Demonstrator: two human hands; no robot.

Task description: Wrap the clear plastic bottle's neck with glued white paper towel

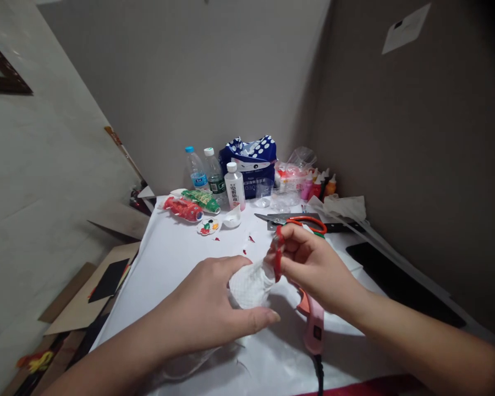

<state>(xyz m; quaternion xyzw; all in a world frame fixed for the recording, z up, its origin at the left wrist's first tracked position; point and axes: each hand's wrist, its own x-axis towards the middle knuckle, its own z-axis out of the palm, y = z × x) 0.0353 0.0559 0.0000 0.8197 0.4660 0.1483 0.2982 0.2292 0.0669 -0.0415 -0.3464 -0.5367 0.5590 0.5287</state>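
My left hand [220, 302] is wrapped around a bundle of white, tissue-like material [251, 286], thumb below and fingers above. At the bundle's right end, my right hand [303, 253] pinches a narrow, curved red piece [278, 256] between thumb and fingers. The red piece meets or nearly touches the white bundle; whether they are joined I cannot tell. Just below my right hand lies a pink hot glue gun [314, 327] with an orange trigger and black cord. Red-handled scissors [305, 221] rest beyond my right hand.
Red [183, 209] and green fish-shaped bottles [202, 201] lie at the back left, near a paint palette [208, 227] and white scoop-like piece [231, 218]. Behind stand several drink bottles [235, 187], a blue bag [247, 165] and paint bottles [330, 187]. A black slab [404, 286] lies right.
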